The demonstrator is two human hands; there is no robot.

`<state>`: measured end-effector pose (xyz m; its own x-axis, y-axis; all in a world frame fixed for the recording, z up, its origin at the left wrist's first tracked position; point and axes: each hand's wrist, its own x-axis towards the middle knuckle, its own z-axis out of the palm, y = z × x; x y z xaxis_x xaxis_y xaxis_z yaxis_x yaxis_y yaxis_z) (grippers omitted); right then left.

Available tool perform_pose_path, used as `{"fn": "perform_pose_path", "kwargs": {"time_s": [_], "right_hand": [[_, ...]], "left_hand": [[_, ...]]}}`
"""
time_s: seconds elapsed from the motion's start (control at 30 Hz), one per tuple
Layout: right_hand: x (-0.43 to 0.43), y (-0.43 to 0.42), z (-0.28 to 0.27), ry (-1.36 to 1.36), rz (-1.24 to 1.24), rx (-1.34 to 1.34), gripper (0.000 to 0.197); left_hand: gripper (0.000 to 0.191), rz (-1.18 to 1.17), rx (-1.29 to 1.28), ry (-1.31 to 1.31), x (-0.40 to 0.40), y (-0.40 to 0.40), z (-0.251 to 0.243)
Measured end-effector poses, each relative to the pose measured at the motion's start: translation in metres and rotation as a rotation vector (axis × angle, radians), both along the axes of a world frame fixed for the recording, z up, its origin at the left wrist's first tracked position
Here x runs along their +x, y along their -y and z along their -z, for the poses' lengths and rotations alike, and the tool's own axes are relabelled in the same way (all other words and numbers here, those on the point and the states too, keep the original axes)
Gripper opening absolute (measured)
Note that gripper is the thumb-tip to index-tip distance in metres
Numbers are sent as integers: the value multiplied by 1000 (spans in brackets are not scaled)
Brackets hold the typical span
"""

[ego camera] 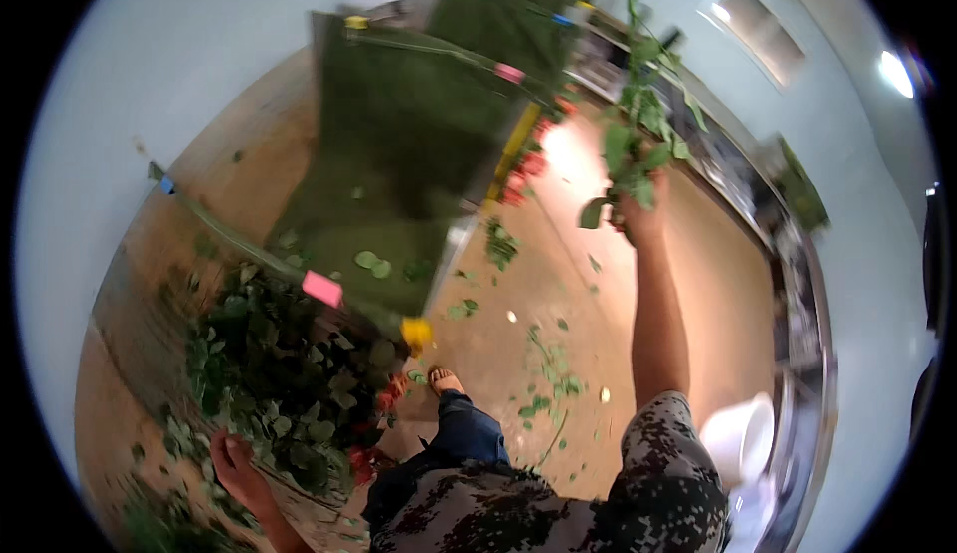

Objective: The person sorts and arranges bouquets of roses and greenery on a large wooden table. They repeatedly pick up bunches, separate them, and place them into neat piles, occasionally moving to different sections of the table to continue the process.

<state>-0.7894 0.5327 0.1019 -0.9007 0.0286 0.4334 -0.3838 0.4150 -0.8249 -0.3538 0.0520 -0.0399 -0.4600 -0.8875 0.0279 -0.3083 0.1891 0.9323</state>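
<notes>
My right hand (649, 194), held out ahead at the upper right, is closed around a long leafy green stem (634, 97). The stem rises past the top of the picture, and a bit of red shows just below the grip. My left hand (238, 467) is low on the left, beside a heap of leafy rose stems (291, 373). No object shows in that hand, and its fingers look slightly apart. Red rose heads (362, 463) poke out along the heap's right side, close to my legs.
A dark green cloth (411, 119) covers a stand ahead, its edges marked with pink, yellow and blue pieces. More red blooms (527, 171) line its right side. Loose leaves (553, 370) litter the brown floor. A white bucket (740, 437) stands at right, near shelving (800, 291) along the wall.
</notes>
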Motion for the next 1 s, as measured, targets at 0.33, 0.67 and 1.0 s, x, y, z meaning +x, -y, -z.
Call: {"fn": "perform_pose_path", "kwargs": {"time_s": [0.33, 0.67, 1.0], "right_hand": [[-347, 43, 154, 129, -152, 532, 25], [-123, 16, 224, 206, -87, 592, 27], [221, 277, 155, 323, -1037, 438, 43]], "left_hand": [[71, -401, -68, 519, -46, -15, 39], [112, -280, 208, 1003, -111, -7, 66], [96, -174, 260, 979, -107, 6, 87]]}}
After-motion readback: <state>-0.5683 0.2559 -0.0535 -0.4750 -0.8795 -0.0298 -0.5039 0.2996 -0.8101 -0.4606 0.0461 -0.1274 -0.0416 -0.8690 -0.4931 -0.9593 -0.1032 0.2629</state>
